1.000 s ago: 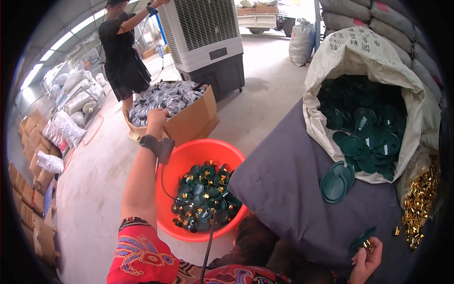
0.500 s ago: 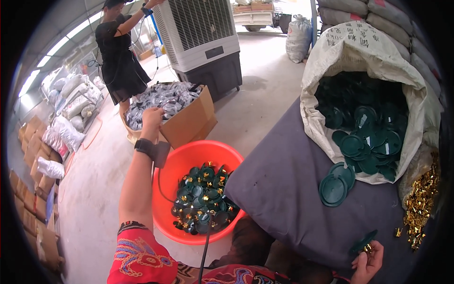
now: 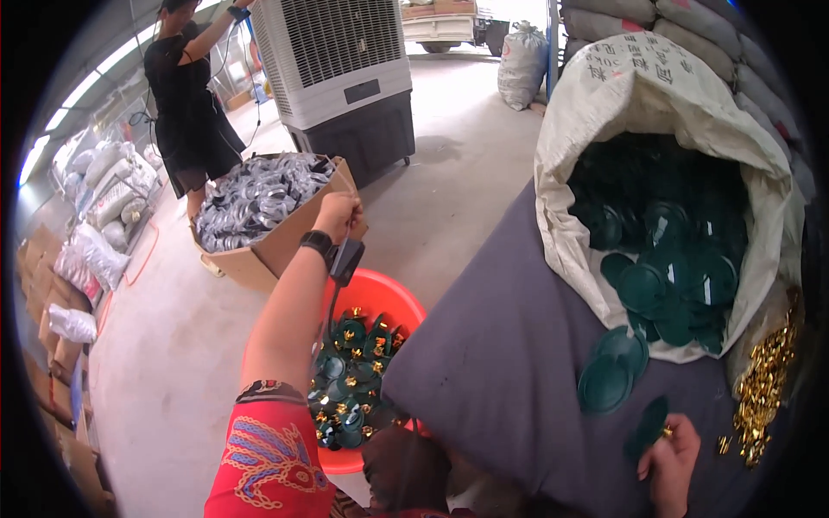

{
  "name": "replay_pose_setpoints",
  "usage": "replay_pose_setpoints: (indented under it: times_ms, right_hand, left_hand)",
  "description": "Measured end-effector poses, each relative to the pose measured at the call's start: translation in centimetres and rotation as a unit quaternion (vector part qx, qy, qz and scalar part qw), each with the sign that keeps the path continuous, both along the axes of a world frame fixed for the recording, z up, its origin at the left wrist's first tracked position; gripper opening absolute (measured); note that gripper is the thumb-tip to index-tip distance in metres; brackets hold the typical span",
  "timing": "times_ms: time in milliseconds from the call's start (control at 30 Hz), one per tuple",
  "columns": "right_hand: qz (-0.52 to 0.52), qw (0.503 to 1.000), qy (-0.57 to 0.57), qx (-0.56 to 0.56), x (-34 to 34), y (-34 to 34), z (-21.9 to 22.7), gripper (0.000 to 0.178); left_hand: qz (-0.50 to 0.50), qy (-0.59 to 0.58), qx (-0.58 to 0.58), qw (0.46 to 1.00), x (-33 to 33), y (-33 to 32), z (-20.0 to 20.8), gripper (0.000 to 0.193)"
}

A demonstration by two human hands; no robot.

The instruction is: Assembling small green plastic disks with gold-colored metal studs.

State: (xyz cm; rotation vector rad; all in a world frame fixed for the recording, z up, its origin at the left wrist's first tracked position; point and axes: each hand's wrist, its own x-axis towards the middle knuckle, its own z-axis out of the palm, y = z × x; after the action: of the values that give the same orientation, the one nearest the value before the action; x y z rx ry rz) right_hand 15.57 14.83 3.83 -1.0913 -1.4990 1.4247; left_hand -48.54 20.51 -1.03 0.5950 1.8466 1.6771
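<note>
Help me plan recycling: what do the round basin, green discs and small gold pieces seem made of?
Basin: probably plastic, smooth; even orange-red colour, soft sheen. Green discs: likely moulded plastic, slightly glossy; uniform colour, neat rims. Gold pieces: metal or metal-coated plastic, the look can't settle it; shiny, with bright glints.

Pale floor [image 3: 173, 345]; bright strips [image 3: 34, 161], possibly windows, line the upper left

The left arm [image 3: 289, 328] wears a red sleeve [image 3: 266, 462] with blue and tan swirls [image 3: 275, 451], dark cuff [image 3: 272, 391] and 1 black wristband [image 3: 317, 245].
</note>
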Motion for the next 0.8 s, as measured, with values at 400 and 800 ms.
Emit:
replay_pose_setpoints:
  times_ms: [400, 800]
  right_hand:
    - [0.063, 0.997, -0.007, -0.046, -0.2, 0.7, 1.3, 0.034]
    - [-0.091, 0.990, -0.103, -0.038, -0.1, 0.1, 1.5, 0.044]
  left_hand:
    - [-0.106, 0.070, -0.022, 0.992, 0.9, 18.7, -2.0, 0.020]
    - [-0.016, 0.292, 0.158, 0.943, -5.3, 26.7, 1.7, 0.030]
